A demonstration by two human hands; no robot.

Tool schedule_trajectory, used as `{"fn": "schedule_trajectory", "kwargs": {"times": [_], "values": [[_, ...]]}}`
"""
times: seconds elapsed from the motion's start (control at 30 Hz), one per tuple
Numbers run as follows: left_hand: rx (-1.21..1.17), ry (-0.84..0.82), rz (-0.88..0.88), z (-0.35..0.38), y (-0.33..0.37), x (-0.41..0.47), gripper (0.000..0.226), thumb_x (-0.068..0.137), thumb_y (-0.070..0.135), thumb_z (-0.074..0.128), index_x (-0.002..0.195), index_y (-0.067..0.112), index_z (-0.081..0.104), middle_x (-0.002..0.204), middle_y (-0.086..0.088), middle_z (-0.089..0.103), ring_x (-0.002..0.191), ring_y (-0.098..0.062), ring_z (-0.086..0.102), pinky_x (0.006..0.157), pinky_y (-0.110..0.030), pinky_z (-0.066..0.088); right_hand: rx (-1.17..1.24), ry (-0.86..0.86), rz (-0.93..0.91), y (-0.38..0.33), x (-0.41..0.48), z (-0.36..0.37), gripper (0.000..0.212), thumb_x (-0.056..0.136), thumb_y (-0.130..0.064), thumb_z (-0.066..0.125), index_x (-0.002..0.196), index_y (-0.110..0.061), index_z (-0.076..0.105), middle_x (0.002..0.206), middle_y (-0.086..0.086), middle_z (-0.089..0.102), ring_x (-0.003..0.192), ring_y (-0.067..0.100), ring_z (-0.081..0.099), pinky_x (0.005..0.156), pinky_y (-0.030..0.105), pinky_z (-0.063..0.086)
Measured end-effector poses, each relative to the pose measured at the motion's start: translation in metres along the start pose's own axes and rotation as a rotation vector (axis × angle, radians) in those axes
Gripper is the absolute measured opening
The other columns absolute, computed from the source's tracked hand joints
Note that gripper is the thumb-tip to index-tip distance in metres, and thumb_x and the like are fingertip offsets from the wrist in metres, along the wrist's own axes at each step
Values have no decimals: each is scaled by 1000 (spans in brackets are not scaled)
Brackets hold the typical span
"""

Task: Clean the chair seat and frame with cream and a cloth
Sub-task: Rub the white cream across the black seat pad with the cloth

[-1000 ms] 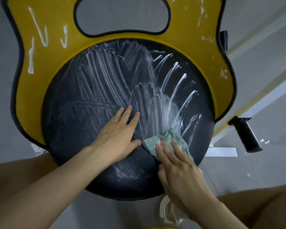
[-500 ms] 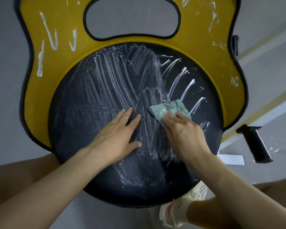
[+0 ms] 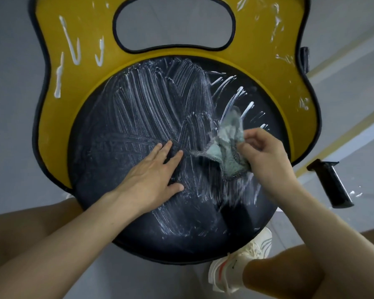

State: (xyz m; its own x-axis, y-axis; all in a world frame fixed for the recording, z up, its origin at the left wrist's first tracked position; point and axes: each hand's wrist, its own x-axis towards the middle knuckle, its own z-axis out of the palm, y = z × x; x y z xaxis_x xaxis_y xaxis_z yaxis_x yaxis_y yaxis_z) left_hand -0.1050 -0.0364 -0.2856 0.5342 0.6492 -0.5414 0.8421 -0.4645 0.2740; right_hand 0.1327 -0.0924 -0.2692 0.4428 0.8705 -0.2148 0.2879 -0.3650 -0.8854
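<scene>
A round dark seat (image 3: 121,130) streaked with white cream fills the middle of the head view. Around its far side curves a yellow frame (image 3: 257,61) with a handle hole and lines of cream on it. My left hand (image 3: 151,175) lies flat on the seat with straight fingers. My right hand (image 3: 266,156) pinches a crumpled green cloth (image 3: 229,145) and holds it lifted a little off the right half of the seat. Unspread cream strokes (image 3: 246,108) remain just beyond the cloth.
A black armrest (image 3: 330,184) juts out at the right, with cream spots on the grey floor beside it. A white shoe (image 3: 240,264) and my bare knees sit below the seat's near edge. Yellow and white floor lines (image 3: 354,130) run at the right.
The right hand went from pressing the cloth flat and wiping away from me to pinching it and lifting it bunched off the seat. The left hand has stayed in place.
</scene>
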Motion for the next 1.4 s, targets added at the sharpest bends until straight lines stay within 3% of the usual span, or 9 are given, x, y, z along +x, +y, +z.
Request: {"fn": "schedule_trajectory", "kwargs": {"times": [0.17, 0.3, 0.47, 0.6, 0.77, 1.03, 1.17, 1.3, 1.4], "values": [[-2, -6, -2, -1, 2, 1, 88, 98, 55, 51, 159, 34, -8, 163, 5, -27, 151, -15, -22, 126, -44, 12, -736, 43, -287, 23, -22, -17, 48, 87, -2, 60, 128, -26, 54, 120, 2, 60, 99, 26, 60, 76, 43, 52], [15, -13, 1, -1, 5, 2, 86, 99, 56, 49, 159, 34, -9, 163, 5, -28, 151, -15, -22, 125, -47, 16, -885, 40, -567, 27, -29, -24, 57, 87, 3, 55, 141, -12, 50, 146, 12, 47, 133, 32, 45, 109, 43, 40], [3, 1, 12, 2, 8, 2, 86, 99, 56, 49, 159, 34, -7, 164, 6, -27, 151, -15, -22, 125, -48, 17, -1193, -321, -472, 59, -29, -15, 58, 105, -39, 16, 156, -11, 21, 163, 10, 20, 151, 30, 11, 121, 45, 19], [12, 20, 31, 3, 10, 2, 84, 99, 56, 47, 159, 33, -8, 163, 6, -27, 151, -14, -23, 126, -41, 8, -1174, -299, -544, 51, -52, -11, 53, 105, -34, 27, 145, -4, 43, 152, 13, 41, 145, 29, 30, 120, 47, 23], [13, 39, 81, 8, 18, 3, 85, 100, 56, 46, 159, 32, -11, 162, 6, -32, 149, -13, -27, 123, -35, 1, -1127, -391, -467, 63, -88, -3, 61, 104, -40, 14, 152, -6, 33, 159, 13, 28, 148, 37, 21, 117, 53, 29], [42, 50, 100, 10, 20, 3, 87, 101, 55, 47, 159, 30, -13, 161, 5, -33, 149, -14, -28, 122, -31, -4, -1242, -272, -542, 56, 29, 18, 68, 92, -12, 50, 153, 1, 21, 160, 18, 23, 149, 32, 19, 120, 45, 22], [11, 62, 93, 13, 22, 2, 89, 100, 55, 48, 158, 32, -16, 159, 7, -36, 147, -13, -31, 122, -31, -7, -1186, -441, -600, 66, -49, 10, 64, 90, -14, 19, 153, -2, 10, 163, 17, 13, 150, 35, 11, 119, 49, 18], [18, 68, 96, 15, 23, 5, 90, 100, 54, 48, 156, 32, -19, 158, 7, -39, 147, -13, -33, 124, -33, -6, -1084, -357, -582, 72, -88, 6, 48, 99, -12, 27, 133, -8, 60, 144, 10, 52, 129, 35, 52, 103, 41, 34], [28, 90, 104, 16, 22, 6, 90, 100, 56, 47, 157, 31, -18, 159, 6, -37, 147, -13, -32, 120, -29, -10, -1164, -333, -603, 60, -45, 21, 65, 88, -11, 45, 151, -8, 29, 158, 12, 31, 145, 34, 29, 116, 46, 27]]}}
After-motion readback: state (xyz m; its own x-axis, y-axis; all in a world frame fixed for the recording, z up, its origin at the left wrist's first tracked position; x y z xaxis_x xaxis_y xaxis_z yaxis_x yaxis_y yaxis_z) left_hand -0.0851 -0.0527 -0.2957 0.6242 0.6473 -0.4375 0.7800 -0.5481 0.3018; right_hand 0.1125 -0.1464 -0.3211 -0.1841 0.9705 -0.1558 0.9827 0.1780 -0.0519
